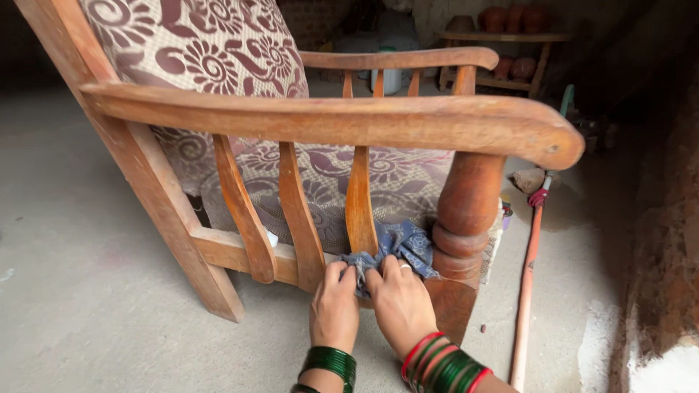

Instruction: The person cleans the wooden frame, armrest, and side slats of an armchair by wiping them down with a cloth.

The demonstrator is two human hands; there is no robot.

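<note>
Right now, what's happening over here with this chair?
A person presses a blue patterned cloth with both hands against the lower side rail of a wooden armchair, between the slats and the turned front leg. The left hand and right hand sit side by side on the cloth. A long stick lies on the floor nearby.

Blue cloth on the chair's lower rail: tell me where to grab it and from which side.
Probably grip the bunched near edge of the blue cloth, coming from the chair's outer side. Its far part is tucked behind the slats, and both hands already press there.
</note>
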